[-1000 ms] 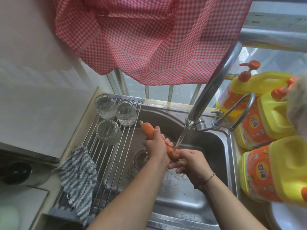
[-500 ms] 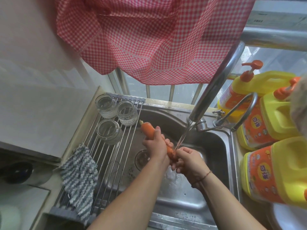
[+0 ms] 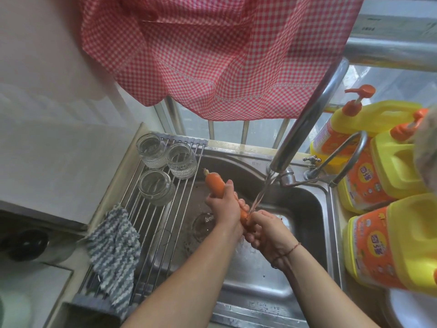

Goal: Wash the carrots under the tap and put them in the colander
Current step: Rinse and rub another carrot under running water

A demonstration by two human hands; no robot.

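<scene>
From the head camera, over the stainless steel sink (image 3: 305,209), the left hand (image 3: 223,205) is wrapped around the middle of a stubby orange carrot (image 3: 215,183). The right hand (image 3: 267,233) curls around the carrot's lower end, right where the stream from the curved chrome tap (image 3: 305,119) lands. Three clear ribbed glass jars (image 3: 156,187) stand on the steel roll-up rack (image 3: 163,223) beside a grey-striped knitted cloth (image 3: 114,252).
</scene>
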